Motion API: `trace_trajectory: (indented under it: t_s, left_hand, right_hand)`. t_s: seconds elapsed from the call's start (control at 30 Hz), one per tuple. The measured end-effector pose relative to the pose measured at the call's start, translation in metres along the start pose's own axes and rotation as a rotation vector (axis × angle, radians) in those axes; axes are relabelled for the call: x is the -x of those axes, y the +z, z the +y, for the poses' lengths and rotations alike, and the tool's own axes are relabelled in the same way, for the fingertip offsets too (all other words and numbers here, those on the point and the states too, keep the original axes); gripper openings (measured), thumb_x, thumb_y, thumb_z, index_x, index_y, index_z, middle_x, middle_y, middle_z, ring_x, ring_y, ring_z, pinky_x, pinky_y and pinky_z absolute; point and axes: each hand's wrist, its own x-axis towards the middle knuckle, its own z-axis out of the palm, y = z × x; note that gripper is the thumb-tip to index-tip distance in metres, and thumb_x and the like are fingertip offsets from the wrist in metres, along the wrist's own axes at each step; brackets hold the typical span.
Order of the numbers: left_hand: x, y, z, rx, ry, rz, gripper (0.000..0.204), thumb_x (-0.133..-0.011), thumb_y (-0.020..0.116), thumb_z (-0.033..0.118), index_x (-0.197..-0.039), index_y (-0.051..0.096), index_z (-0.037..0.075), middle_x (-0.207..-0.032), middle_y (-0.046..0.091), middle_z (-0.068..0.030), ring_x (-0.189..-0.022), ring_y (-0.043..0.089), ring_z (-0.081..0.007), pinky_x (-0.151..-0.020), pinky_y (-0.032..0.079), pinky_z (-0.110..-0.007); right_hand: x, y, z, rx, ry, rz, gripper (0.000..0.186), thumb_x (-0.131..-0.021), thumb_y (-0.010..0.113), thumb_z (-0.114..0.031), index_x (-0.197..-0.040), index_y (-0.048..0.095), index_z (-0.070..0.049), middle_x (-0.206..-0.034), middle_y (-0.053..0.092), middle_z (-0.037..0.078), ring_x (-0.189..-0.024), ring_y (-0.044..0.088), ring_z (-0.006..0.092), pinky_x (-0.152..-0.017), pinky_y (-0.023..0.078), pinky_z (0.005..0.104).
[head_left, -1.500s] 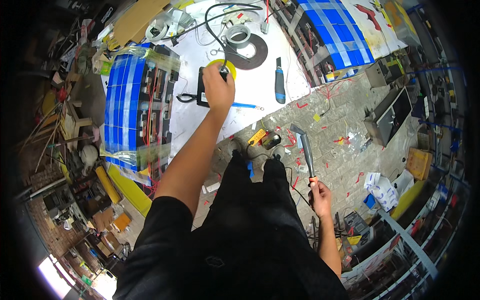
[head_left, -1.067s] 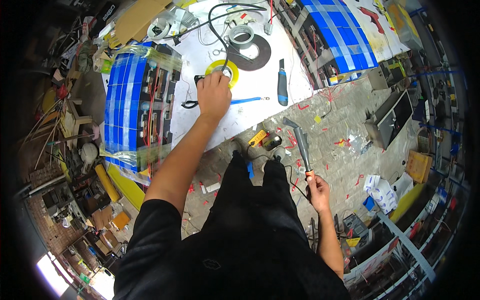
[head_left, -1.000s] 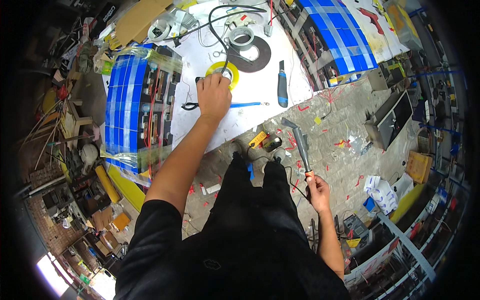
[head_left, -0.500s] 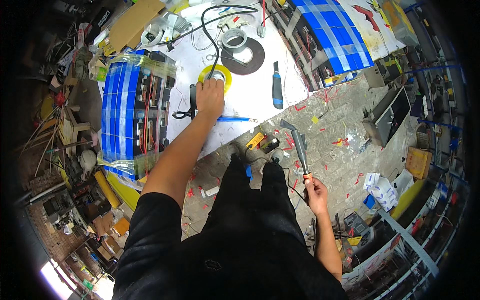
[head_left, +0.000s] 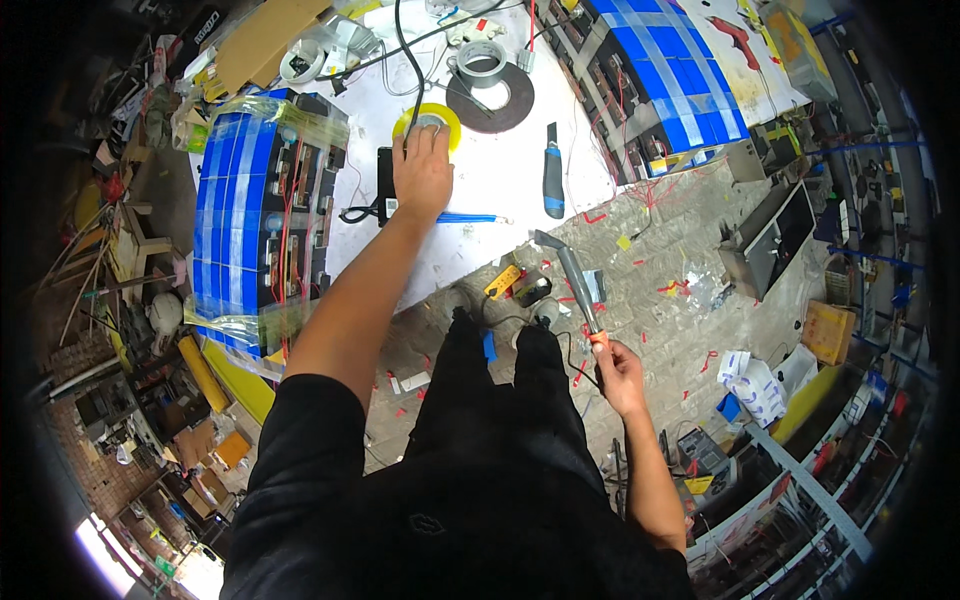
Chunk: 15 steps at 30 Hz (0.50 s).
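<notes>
Head view: left hand (head_left: 424,172) over a black box (head_left: 386,172) on the white-covered table (head_left: 500,180), right hand (head_left: 620,378) clenched on a long grey tool (head_left: 576,283).
The table's near edge slants up to the right, and the tool's bent head shows just outside it, against the littered floor (head_left: 650,320); white surface stretches between the left hand and the blue-and-black knife (head_left: 553,183), while the blue-wrapped packs (head_left: 232,210) bound the left and far-right sides. The box lies under and just left of the left hand; whether those fingers grasp it cannot be told. Their tips overlap the yellow tape roll (head_left: 454,128). The blue cable (head_left: 470,218) lies by the wrist; the right hand wraps the tool's handle below its orange collar.
</notes>
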Motion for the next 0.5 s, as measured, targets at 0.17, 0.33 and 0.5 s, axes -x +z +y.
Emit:
trace_trajectory:
  t_s: [0.17, 0.33, 0.5]
  left_hand:
    - [0.04, -0.022, 0.025, 0.261, 0.118, -0.165, 0.021, -0.088, 0.068, 0.012, -0.109, 0.07, 0.013, -0.107, 0.067, -0.0028, -0.11, 0.061, -0.0222, -0.099, 0.042, -0.041]
    - [0.095, -0.008, 0.029, 0.288, 0.15, -0.241, 0.02, -0.089, 0.064, 0.01, -0.105, 0.074, 0.014, -0.101, 0.067, -0.0005, -0.103, 0.062, -0.021, -0.09, 0.044, -0.038]
    - [0.098, -0.002, 0.03, 0.216, 0.12, -0.317, 0.026, -0.089, 0.063, 0.01, -0.11, 0.077, 0.016, -0.105, 0.069, 0.0004, -0.104, 0.063, -0.0208, -0.09, 0.045, -0.037]
  right_hand:
    - [-0.02, 0.015, 0.002, 0.026, -0.031, -0.009, 0.03, -0.104, 0.068, -0.031, -0.098, 0.069, -0.003, -0.068, 0.052, -0.006, -0.059, 0.045, 0.0032, -0.053, 0.036, 0.0247]
    - [-0.031, 0.031, -0.009, 0.082, -0.064, 0.0, 0.031, -0.104, 0.068, -0.032, -0.098, 0.069, -0.001, -0.07, 0.053, -0.006, -0.061, 0.045, 0.0037, -0.053, 0.037, 0.0251]
    - [-0.043, 0.035, -0.007, 0.083, -0.062, -0.012, 0.031, -0.104, 0.068, -0.032, -0.099, 0.069, -0.001, -0.07, 0.053, -0.006, -0.061, 0.046, 0.004, -0.054, 0.038, 0.0251]
